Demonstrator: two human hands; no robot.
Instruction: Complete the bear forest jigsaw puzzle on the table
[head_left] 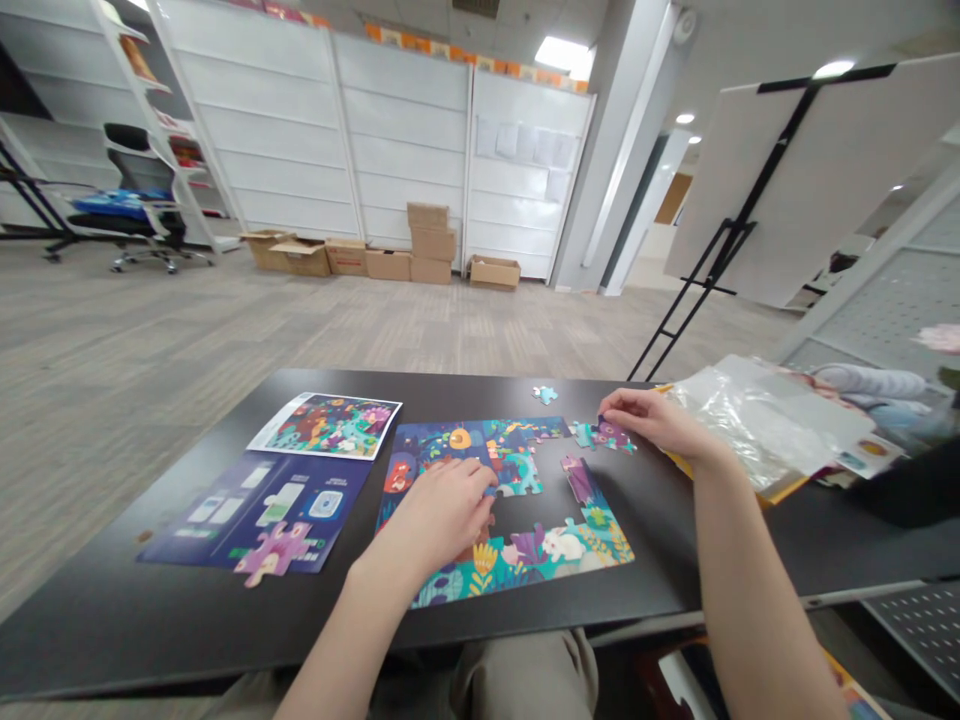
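A partly joined jigsaw puzzle (pixel 592 545) with a colourful animal picture lies on the dark table, with a gap in its middle and right side. My left hand (pixel 442 510) rests on the puzzle's left part, fingers stretched out and slightly bent, covering some of the picture. To the right of the puzzle, my right hand (pixel 656 420) pinches the edge of a purple puzzle piece (pixel 615 434). A teal piece (pixel 582 433) lies beside it; whether the two are joined I cannot tell. One light-blue piece (pixel 545 395) lies farther back.
At the left, a picture sheet (pixel 326 425) and a purple leaflet (pixel 247 510) lie flat, with a pink puzzle piece (pixel 274 553) on the leaflet. Plastic-wrapped packaging (pixel 757 420) covers the table's right side. Beyond stand an easel (pixel 712 270) and cardboard boxes (pixel 431 250).
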